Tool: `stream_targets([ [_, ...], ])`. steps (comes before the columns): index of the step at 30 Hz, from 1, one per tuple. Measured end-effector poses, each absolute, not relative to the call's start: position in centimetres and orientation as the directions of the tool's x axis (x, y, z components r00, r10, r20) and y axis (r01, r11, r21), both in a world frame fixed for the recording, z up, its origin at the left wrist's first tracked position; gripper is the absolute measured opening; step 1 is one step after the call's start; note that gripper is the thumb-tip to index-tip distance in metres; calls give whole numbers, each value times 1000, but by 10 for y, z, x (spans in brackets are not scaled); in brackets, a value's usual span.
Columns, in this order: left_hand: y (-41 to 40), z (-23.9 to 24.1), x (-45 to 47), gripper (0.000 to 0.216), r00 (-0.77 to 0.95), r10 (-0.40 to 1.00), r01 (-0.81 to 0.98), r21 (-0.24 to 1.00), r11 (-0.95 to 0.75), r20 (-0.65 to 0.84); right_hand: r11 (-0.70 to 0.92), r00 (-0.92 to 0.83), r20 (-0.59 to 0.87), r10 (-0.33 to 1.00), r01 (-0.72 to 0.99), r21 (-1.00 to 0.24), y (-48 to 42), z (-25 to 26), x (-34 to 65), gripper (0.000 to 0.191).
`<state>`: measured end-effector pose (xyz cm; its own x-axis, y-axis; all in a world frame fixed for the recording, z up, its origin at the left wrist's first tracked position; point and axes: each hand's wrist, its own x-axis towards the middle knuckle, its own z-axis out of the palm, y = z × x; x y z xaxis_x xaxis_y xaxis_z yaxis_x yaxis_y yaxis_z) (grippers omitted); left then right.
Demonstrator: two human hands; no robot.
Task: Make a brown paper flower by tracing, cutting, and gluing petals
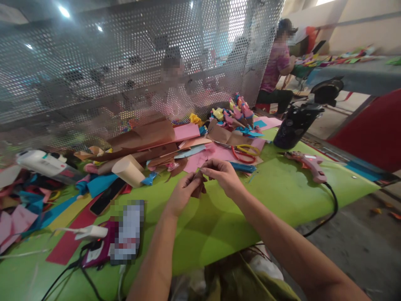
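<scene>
Above the green tabletop [213,225], my two hands meet fingertip to fingertip. My left hand [185,189] is closed in a pinch on a small dark brown piece [199,175], which looks like paper and is mostly covered by the fingers. My right hand [224,173] pinches the same piece from the other side, thumb against index finger. Just beyond the hands lie red-handled scissors [242,155], pink paper [197,159] and a bundle of blue strips [242,167]. A beige paper tube [128,170] rests to the left.
A pink glue gun [308,164] with a black cord lies right, near a dark tumbler [294,125]. Phones, a power strip [97,251] and coloured paper strips occupy the left. Brown paper rolls [144,136] lie before a perforated metal screen [109,62]. A person [278,67] sits beyond.
</scene>
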<state>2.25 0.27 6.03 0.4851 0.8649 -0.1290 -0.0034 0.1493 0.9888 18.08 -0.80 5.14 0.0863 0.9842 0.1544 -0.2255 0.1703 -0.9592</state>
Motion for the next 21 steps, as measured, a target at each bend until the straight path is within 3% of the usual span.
stream_targets([
  [21,3,55,22,35,519,841,-62,974,217,-154,148,96,129,987,-236,-961,-8,53,185,35],
])
